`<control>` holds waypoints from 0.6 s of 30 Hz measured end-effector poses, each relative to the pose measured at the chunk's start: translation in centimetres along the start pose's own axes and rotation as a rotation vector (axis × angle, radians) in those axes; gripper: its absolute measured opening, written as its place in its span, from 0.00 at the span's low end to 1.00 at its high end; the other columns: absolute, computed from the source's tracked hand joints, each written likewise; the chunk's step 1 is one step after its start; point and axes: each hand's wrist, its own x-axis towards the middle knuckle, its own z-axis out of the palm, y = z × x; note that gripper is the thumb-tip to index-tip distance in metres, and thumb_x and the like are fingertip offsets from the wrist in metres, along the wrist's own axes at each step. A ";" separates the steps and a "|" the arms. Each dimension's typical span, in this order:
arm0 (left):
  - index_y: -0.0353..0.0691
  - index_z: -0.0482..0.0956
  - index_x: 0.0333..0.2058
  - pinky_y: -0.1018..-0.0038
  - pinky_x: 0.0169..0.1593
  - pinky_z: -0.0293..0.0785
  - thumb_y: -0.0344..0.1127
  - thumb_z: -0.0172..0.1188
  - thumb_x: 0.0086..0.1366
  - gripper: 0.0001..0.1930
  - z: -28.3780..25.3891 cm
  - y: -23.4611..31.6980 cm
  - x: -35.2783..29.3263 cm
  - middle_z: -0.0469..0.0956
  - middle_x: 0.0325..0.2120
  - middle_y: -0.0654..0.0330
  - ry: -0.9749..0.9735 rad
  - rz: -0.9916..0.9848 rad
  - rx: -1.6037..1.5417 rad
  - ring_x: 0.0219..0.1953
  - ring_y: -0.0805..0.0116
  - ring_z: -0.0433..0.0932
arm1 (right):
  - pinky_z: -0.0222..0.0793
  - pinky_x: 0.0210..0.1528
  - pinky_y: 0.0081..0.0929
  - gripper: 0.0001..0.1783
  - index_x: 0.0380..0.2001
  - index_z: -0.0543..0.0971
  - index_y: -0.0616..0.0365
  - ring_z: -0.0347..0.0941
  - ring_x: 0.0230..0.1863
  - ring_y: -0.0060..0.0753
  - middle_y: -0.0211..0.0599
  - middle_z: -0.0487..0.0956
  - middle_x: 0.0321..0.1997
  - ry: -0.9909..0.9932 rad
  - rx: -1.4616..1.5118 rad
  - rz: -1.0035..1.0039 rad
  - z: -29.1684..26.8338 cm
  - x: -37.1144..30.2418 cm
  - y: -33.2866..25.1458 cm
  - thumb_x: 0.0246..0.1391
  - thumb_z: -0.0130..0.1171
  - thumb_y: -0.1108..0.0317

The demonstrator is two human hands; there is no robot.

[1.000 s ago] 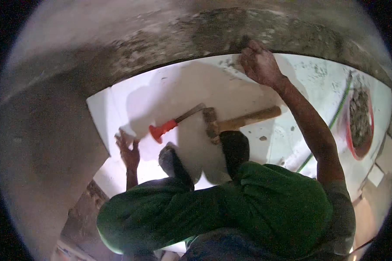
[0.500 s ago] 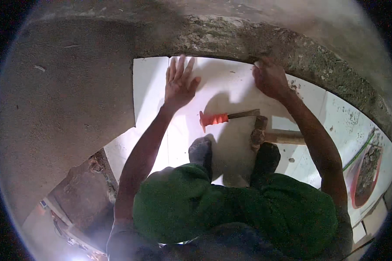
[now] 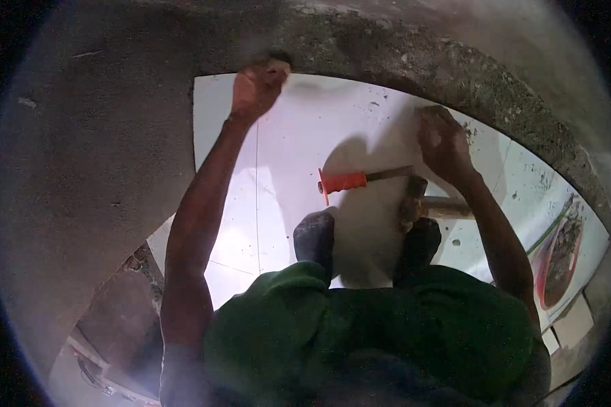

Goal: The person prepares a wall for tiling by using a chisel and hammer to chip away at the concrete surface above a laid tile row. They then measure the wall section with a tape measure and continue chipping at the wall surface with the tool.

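My left hand (image 3: pixel 258 87) is at the far left edge of the white tiles (image 3: pixel 360 102), against the rough wall base. Its fingers are curled, and a dark patch lies just beyond them; I cannot make out what they hold. Over the tiles on the right, my right hand (image 3: pixel 445 144) has bent, closed fingers, somewhat blurred, their inside hidden. Between my arms lies a chisel (image 3: pixel 346 182) with an orange grip and hand guard, its blade pointing right. A hammer (image 3: pixel 445 207) with a wooden handle lies by my right foot, partly behind my forearm.
My dark shoes (image 3: pixel 314 237) stand on the tiles. A red-rimmed container (image 3: pixel 560 271) of rubble is at the right, beside a green strip. Crumbs of debris dot the tiles. A grey cement surface (image 3: pixel 108 156) borders them at left; a rough ledge (image 3: pixel 468 74) runs along the far side.
My left hand has gone from spread flat on the tiles to curled at their far edge. My right hand has drawn back from the far edge, toward the right. The view has shifted slightly.
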 end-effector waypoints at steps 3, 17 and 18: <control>0.53 0.86 0.42 0.65 0.39 0.78 0.41 0.61 0.67 0.08 0.2 -6.7 0.6 0.86 0.36 0.64 0.032 0.237 0.071 0.33 0.65 0.83 | 0.75 0.52 0.48 0.17 0.50 0.77 0.55 0.76 0.50 0.55 0.51 0.79 0.51 0.071 -0.077 -0.222 -0.7 -4.6 0.3 0.57 0.62 0.66; 0.42 0.76 0.51 0.54 0.47 0.79 0.47 0.65 0.65 0.21 6.5 16.0 -17.3 0.84 0.31 0.52 -0.633 0.083 0.449 0.37 0.48 0.86 | 0.62 0.64 0.61 0.26 0.52 0.77 0.56 0.67 0.61 0.64 0.52 0.72 0.55 -0.131 -0.182 -0.145 0.1 -17.6 4.9 0.50 0.70 0.64; 0.46 0.77 0.50 0.57 0.45 0.80 0.44 0.66 0.64 0.18 6.7 14.8 -18.6 0.84 0.35 0.54 -0.675 0.004 0.482 0.39 0.51 0.85 | 0.57 0.68 0.63 0.25 0.54 0.77 0.53 0.64 0.65 0.66 0.54 0.72 0.57 -0.184 -0.157 -0.125 0.5 -17.1 5.0 0.53 0.69 0.60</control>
